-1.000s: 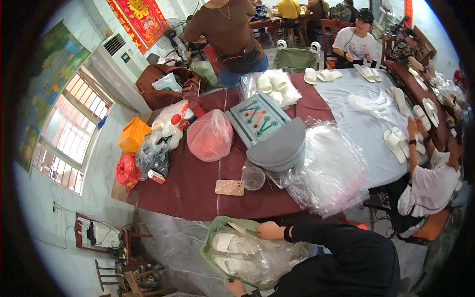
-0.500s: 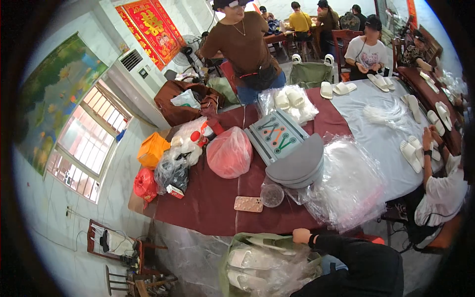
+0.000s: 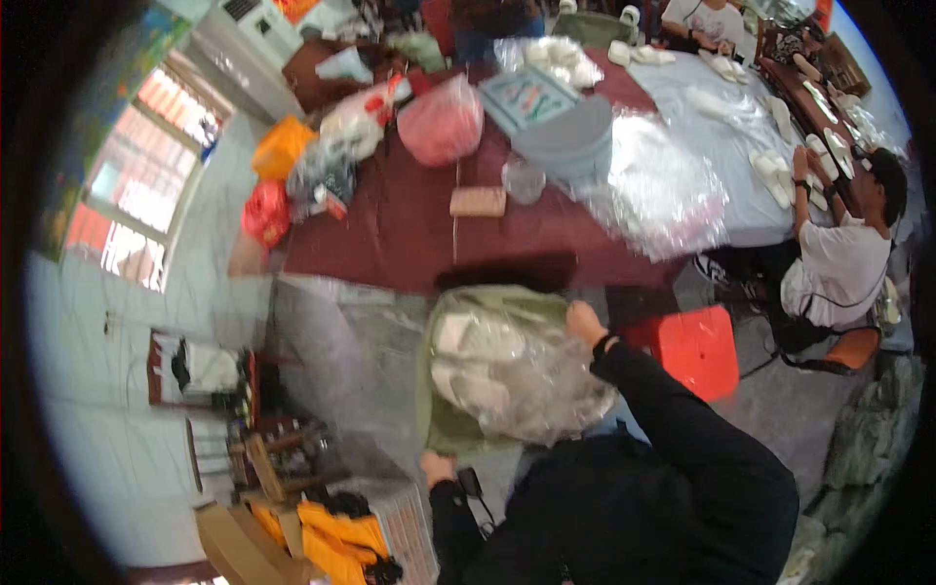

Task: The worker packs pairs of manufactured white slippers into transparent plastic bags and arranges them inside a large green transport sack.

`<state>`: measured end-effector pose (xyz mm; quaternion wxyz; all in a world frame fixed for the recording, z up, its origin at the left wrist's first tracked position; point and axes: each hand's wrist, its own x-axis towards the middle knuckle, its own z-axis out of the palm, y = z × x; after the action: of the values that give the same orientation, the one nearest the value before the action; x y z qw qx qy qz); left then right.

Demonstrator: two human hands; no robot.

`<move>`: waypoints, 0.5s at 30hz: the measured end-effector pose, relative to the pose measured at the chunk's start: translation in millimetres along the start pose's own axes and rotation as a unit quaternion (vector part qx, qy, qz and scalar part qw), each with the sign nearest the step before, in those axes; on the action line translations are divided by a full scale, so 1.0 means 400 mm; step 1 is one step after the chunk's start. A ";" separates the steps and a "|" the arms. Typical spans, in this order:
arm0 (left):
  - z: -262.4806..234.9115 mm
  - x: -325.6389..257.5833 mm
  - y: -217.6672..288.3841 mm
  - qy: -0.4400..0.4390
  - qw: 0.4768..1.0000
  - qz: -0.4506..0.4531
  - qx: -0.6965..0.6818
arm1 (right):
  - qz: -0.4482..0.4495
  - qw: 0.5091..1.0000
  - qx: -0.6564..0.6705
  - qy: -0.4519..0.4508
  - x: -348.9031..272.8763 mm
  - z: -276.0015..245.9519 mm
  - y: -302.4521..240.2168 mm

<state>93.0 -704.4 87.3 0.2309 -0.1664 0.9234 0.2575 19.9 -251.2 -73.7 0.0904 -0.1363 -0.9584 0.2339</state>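
An olive-green soft bin is in front of me, below the table's near edge. Inside it lie white slippers in clear plastic bags. My right hand is closed on the bin's rim at its far right corner. At the near left corner, my left hand is closed on the rim; its fingertips are partly hidden and somewhat blurred.
A maroon-covered table bears a phone, a round clear tub, a grey box and plastic bags. An orange-red stool stands right. A cardboard box is lower left. A person sits at the right.
The view has tipped down and the bin shows more fully, away from the table edge. My left hand has come into view at the bin's near corner; my right hand keeps its rim hold.
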 end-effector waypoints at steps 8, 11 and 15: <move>0.067 0.055 -0.264 0.034 0.983 0.040 -0.175 | 0.236 0.938 0.183 -0.176 -0.202 -0.292 -0.249; 0.140 0.019 -0.300 -0.017 0.863 -0.012 -0.504 | 0.243 0.934 0.210 -0.156 -0.323 -0.181 -0.109; 0.140 -0.046 -0.264 -0.093 0.829 -0.136 -0.534 | 0.344 0.879 0.292 -0.152 -0.460 -0.169 -0.116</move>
<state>172.7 -755.9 12.1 0.2238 -0.3633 0.5841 0.6905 200.0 -318.2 -12.9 -0.1063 -0.3874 -0.7413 0.5376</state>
